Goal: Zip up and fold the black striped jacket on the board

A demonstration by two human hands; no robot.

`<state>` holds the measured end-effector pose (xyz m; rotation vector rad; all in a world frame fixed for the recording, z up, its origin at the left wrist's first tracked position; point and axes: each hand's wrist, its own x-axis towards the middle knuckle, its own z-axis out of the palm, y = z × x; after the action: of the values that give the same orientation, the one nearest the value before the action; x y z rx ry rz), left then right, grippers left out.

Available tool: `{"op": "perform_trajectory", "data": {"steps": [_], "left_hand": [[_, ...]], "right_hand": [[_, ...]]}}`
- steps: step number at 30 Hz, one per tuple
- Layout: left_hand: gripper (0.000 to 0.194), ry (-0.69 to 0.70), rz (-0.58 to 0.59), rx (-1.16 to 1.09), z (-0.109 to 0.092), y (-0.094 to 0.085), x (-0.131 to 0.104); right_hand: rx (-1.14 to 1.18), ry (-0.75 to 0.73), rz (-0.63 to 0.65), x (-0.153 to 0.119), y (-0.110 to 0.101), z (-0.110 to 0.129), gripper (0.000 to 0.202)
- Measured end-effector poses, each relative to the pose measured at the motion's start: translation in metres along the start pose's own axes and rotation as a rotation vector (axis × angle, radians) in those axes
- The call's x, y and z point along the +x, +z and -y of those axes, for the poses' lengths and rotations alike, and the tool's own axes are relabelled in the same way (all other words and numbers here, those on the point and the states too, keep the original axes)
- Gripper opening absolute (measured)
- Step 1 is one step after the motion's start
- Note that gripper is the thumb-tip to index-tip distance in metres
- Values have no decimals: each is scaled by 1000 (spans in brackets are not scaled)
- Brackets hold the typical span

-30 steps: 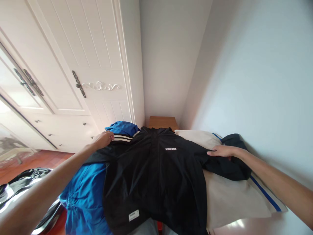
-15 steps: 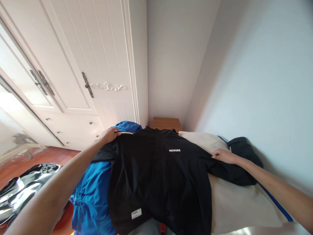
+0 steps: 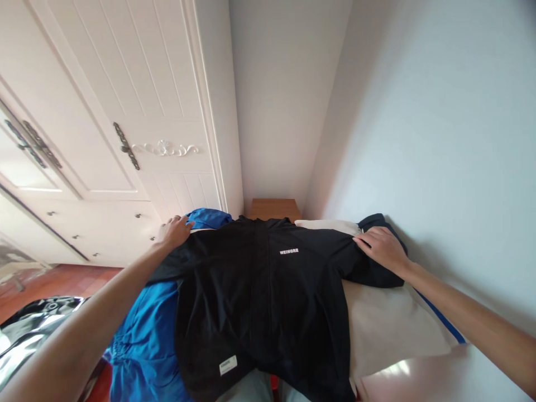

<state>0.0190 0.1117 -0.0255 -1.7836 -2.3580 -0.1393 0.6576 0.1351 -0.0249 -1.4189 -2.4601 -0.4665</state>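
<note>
At lower left of the frame: a shiny dark-and-silver bundle (image 3: 42, 324) lies on the reddish floor (image 3: 87, 279), below the white wardrobe (image 3: 167, 84).
Blue garment: spread left of centre, the blue garment (image 3: 146, 335) runs partly under the black cloth, with a bunched part higher up.
Left hand: the left hand (image 3: 173, 230) rests at the upper edge of the sleeve, fingers bent beside the blue bunch; whether they pinch cloth, I cannot tell.
Black jacket: front up across lower centre, the black jacket (image 3: 218, 296) shows white lettering (image 3: 288, 252) on its chest and a pale label (image 3: 228, 365) near the hem.
Right hand: right of centre, the right hand (image 3: 383, 245) lies over the other sleeve, fingers bent at its upper edge; their grip is hidden from me.
Pale garment: at lower right, partly beneath that sleeve, the pale garment (image 3: 385, 324) has a blue stripe.
Risk: pulling unevenly on the sleeves could skew the jacket, I'd say; cloth catching on the layers beneath could drag or crumple them.
Since the earlier frame: the right hand has gone from a pinch to lying flatter over its sleeve, which sits farther in and higher; the lettering remains face up.
</note>
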Motion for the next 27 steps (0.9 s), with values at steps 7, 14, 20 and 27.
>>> {"op": "perform_trajectory", "data": {"steps": [7,14,20,27], "left_hand": [[51,480,-74,-229,-104,-21,-20],[71,858,140,-364,-253,17,-32],[79,731,251,-361,-302,86,-27],[74,710,129,-316,-301,118,-35]], "right_hand": [[280,169,234,-9,15,-38,44],[-32,275,322,-5,25,-108,79],[32,-8,554,-10,34,-116,67],[26,-186,599,13,-18,-111,34]]}}
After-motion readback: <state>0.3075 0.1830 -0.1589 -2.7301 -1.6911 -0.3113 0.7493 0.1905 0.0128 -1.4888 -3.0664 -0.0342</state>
